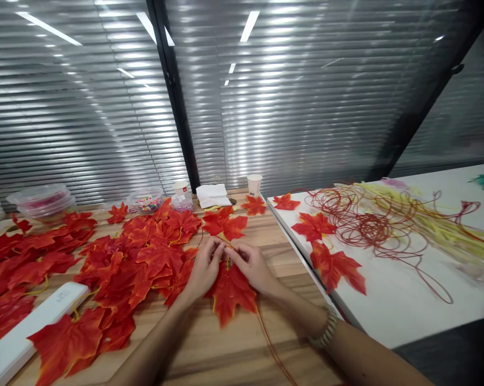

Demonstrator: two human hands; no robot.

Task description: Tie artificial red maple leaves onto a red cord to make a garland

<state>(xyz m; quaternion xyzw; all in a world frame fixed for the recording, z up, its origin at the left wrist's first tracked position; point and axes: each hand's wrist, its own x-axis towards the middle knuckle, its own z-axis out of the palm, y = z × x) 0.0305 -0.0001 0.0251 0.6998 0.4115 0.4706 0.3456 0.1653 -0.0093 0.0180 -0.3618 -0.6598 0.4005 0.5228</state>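
My left hand (206, 264) and my right hand (253, 265) meet over the wooden table, fingertips pinched together. Between them is the yellow stem of a red artificial maple leaf (233, 297), which hangs down toward me below the fingers. A thin reddish-brown cord (269, 340) runs from under this leaf to the front edge of the view, and part of it shows at the fingertips. The exact grip on cord and stem is partly hidden by the fingers. Just beyond my hands lies another red maple leaf (225, 223).
Heaped maple leaves (145, 257) cover the left side, beside a white oblong device (36, 327). Bead tubs (145, 200), a white tissue (212, 195) and a paper cup (254, 185) line the back. On the white table at right lie tangled cord (371, 229) and yellow strands (439, 225).
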